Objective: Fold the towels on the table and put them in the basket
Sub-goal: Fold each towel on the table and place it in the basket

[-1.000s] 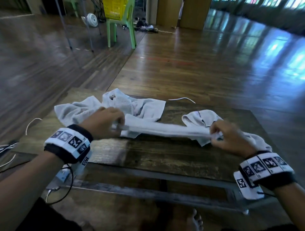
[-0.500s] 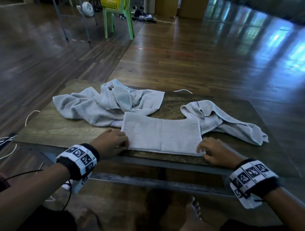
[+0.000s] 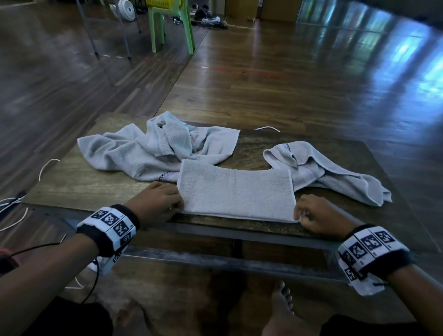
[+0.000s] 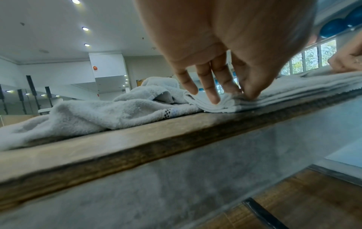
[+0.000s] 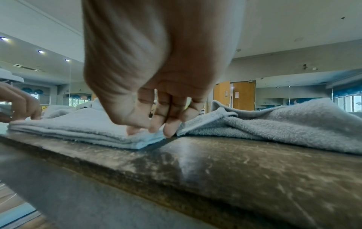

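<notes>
A pale grey folded towel (image 3: 236, 191) lies flat in several layers at the front edge of the wooden table (image 3: 79, 189). My left hand (image 3: 178, 206) pinches its near left corner; in the left wrist view the left hand (image 4: 233, 96) has thumb and fingers on the stacked layers of the folded towel (image 4: 293, 86). My right hand (image 3: 298, 214) pinches the near right corner, as the right wrist view shows of the right hand (image 5: 149, 130) on the folded towel (image 5: 78, 124). A yellow basket (image 3: 163, 2) stands on a green chair far back.
A crumpled towel (image 3: 134, 156) lies at the back left of the table, partly under the folded one. Another crumpled towel (image 3: 335, 172) lies at the right. White cables (image 3: 45, 165) hang off the left side. A bare foot (image 3: 282, 311) rests under the table.
A second ago both hands held the towel stretched taut above the table. It now lies flat at the front edge, with both hands lowered to its near corners.
</notes>
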Tool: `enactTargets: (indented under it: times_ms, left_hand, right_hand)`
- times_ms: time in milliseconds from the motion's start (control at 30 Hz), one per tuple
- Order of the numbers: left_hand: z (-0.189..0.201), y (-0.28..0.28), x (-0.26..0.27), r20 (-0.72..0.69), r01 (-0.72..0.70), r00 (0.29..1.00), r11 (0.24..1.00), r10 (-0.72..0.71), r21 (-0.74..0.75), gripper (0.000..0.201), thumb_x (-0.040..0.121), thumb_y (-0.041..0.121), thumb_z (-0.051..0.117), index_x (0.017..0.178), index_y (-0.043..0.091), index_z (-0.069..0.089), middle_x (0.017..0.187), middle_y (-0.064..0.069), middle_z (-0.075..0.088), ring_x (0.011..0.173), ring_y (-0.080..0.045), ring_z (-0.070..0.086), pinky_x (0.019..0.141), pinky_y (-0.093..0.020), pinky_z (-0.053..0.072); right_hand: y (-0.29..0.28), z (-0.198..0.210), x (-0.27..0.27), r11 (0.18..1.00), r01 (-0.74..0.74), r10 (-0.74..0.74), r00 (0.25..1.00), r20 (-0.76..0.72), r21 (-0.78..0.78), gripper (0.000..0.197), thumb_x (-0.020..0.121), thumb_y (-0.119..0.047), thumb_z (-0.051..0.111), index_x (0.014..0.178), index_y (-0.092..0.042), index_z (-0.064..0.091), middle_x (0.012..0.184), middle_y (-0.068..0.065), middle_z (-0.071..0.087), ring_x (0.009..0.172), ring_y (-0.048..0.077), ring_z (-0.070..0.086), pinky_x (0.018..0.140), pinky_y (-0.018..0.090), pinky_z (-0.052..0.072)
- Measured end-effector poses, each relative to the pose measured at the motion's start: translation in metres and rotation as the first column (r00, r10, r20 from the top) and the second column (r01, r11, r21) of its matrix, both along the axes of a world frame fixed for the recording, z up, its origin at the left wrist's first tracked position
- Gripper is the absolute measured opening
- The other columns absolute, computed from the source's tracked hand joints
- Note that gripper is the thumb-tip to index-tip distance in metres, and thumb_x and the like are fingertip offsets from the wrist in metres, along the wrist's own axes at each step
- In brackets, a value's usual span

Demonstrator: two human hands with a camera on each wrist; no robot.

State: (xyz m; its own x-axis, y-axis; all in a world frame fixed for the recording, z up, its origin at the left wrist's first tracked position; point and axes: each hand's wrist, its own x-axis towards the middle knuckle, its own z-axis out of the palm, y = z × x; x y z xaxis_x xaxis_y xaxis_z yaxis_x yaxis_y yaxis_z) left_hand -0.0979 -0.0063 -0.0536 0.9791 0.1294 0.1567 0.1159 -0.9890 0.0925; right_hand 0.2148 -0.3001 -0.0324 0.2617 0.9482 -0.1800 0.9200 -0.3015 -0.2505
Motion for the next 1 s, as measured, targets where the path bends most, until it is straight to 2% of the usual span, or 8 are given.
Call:
enactTargets:
  times_ms: [100,200,333,500,633,700,800,1000]
  left_hand:
    - [0.002,-0.005,0.002,0.007,-0.064,0.998,0.996,0.065,-0.061,0.019,0.076,0.04,0.045,0.076,0.03,0.06,0.077,0.013,0.058,0.077,-0.01,0.055,0.079,-0.027,0.04]
    - [0.007,-0.008,0.007,0.033,-0.232,0.971,0.964,0.238,-0.128,0.025,0.078,0.045,0.037,0.074,0.028,0.055,0.078,0.013,0.056,0.076,-0.009,0.049,0.076,-0.028,0.034]
    - [0.01,-0.014,0.011,-0.176,-0.491,0.865,0.864,0.469,-0.111,0.018,0.086,0.04,0.049,0.082,0.023,0.053,0.082,0.008,0.058,0.079,-0.015,0.054,0.083,-0.035,0.04]
    - [0.002,-0.02,0.013,-0.315,-0.675,0.731,0.71,0.606,-0.2,0.034,0.083,0.049,0.055,0.094,0.017,0.055,0.095,-0.002,0.063,0.09,-0.024,0.059,0.079,-0.034,0.045]
    - [0.002,-0.025,0.013,-0.325,-0.722,0.691,0.646,0.646,-0.25,0.032,0.082,0.048,0.057,0.088,0.016,0.053,0.097,-0.003,0.062,0.094,-0.026,0.058,0.082,-0.036,0.048]
    - [0.002,-0.026,0.014,-0.342,-0.738,0.674,0.604,0.655,-0.3,0.029,0.081,0.045,0.058,0.079,0.018,0.051,0.088,-0.003,0.062,0.092,-0.027,0.059,0.081,-0.036,0.048]
    - [0.002,-0.025,0.017,-0.368,-0.753,0.655,0.532,0.66,-0.387,0.028,0.076,0.041,0.062,0.065,0.019,0.049,0.074,-0.002,0.062,0.084,-0.027,0.061,0.077,-0.035,0.047]
    - [0.007,-0.022,0.017,-0.392,-0.734,0.665,0.463,0.636,-0.497,0.03,0.074,0.041,0.065,0.064,0.019,0.047,0.071,0.0,0.057,0.078,-0.025,0.059,0.072,-0.034,0.046]
  right_hand:
    - [0.011,0.009,-0.006,0.998,-0.054,0.056,0.994,0.091,-0.026,0.009,0.08,-0.02,0.059,0.078,-0.023,0.067,0.076,-0.017,0.047,0.067,-0.001,0.044,0.06,0.012,0.027]
    - [0.035,0.022,-0.011,0.995,-0.096,0.092,0.991,0.099,0.034,0.009,0.079,-0.02,0.06,0.079,-0.02,0.069,0.081,-0.005,0.06,0.069,0.006,0.053,0.061,0.017,0.038]
    - [0.091,0.031,-0.027,0.992,-0.106,0.096,0.987,0.129,0.074,0.013,0.08,-0.02,0.055,0.085,-0.019,0.067,0.088,-0.003,0.063,0.078,0.012,0.057,0.074,0.033,0.047]
    - [0.18,0.036,-0.065,0.986,-0.152,0.14,0.979,0.148,0.074,0.023,0.088,-0.021,0.048,0.107,-0.021,0.061,0.111,0.001,0.063,0.106,0.021,0.056,0.09,0.038,0.039]
    - [0.234,0.029,-0.098,0.987,-0.158,0.152,0.981,0.124,0.04,0.038,0.092,-0.019,0.044,0.13,-0.021,0.047,0.135,0.003,0.051,0.125,0.023,0.044,0.102,0.042,0.029]
    - [0.252,0.023,-0.111,0.99,-0.139,0.138,0.985,0.105,-0.002,0.043,0.092,-0.017,0.042,0.135,-0.02,0.042,0.139,0.005,0.046,0.129,0.025,0.04,0.104,0.043,0.027]
    - [0.27,0.015,-0.122,0.991,-0.117,0.124,0.983,0.134,-0.058,0.042,0.089,-0.016,0.046,0.131,-0.021,0.045,0.133,0.007,0.049,0.125,0.027,0.042,0.103,0.044,0.027]
    - [0.276,0.023,-0.119,0.994,-0.108,0.11,0.987,0.113,-0.025,0.027,0.087,-0.021,0.048,0.113,-0.02,0.056,0.118,0.002,0.059,0.114,0.025,0.051,0.098,0.043,0.027]
